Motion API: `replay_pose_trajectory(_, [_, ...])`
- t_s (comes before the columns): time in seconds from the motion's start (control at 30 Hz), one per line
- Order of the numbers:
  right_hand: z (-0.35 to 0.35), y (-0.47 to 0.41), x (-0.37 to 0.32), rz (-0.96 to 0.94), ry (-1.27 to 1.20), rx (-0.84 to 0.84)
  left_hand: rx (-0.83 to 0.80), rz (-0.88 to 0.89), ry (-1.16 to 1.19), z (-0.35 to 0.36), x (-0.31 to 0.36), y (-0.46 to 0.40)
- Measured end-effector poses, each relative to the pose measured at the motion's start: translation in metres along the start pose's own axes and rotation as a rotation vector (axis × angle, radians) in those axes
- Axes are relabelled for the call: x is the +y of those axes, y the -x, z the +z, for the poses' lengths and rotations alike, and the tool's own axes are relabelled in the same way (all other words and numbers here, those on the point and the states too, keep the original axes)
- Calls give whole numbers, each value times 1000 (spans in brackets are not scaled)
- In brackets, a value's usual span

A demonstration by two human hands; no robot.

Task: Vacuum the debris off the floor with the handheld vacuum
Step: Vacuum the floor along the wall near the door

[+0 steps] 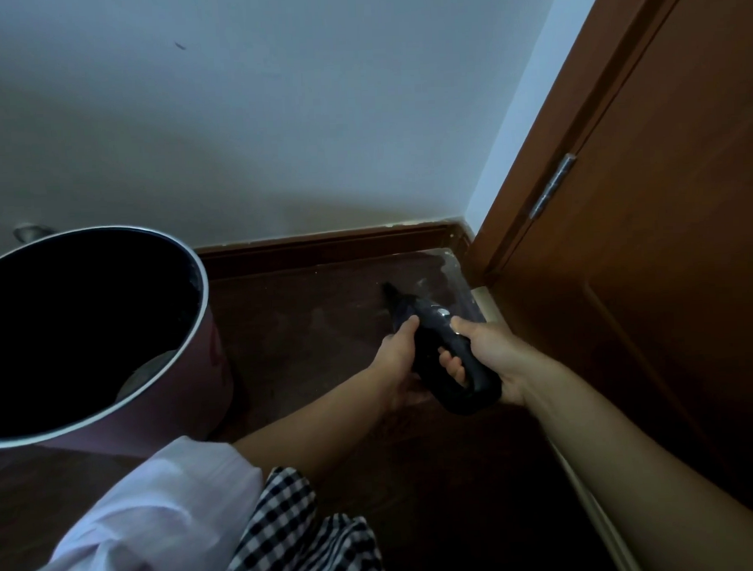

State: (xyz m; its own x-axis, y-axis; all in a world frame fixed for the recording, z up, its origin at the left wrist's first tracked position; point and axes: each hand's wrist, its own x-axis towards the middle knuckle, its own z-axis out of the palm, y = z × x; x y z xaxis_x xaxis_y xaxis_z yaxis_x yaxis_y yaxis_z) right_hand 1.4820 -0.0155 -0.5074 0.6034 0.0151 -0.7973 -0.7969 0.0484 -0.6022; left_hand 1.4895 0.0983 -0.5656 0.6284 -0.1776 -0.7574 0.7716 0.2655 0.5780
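At centre frame, your right hand (494,358) curls round the loop handle of the black plastic handheld vacuum (437,343), while your left hand (397,353) grips its body. Its nozzle points at the dusty dark wooden floor (324,322) in the corner (pale debris lies there). A pink round bin (197,379) stands at left.

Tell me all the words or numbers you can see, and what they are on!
No words or numbers can be read.
Handheld vacuum: only a small shiny spot on top, too blurred to read.
Pink bin: a faint darker mark on its side, too dim to tell if it is writing.
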Motion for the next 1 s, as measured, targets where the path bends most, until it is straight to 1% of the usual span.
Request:
replay_pose_trajectory(0.1, [0, 0, 3, -21, -2, 20, 40, -2, 19, 3, 0, -2])
replay_pose_trajectory(0.23, [5, -5, 5, -53, -66, 107, -45, -9, -86, 2, 5, -4])
replay_pose_trajectory(0.33, [2, -11, 3, -53, -98, 121, -80, 17, -122, 6, 8, -3])
replay_pose_trajectory(0.57, [-1, -27, -4, -54, -173, 123, -109, 31, -89, 5, 15, -14])
replay_pose_trajectory(0.73, [-9, -44, -20, -79, -201, 183, -165, 23, -90, 9, 26, -25])
replay_pose_trajectory(1.0, [-5, -58, -38, -139, -186, 255, -169, 69, -46, 20, 31, -44])
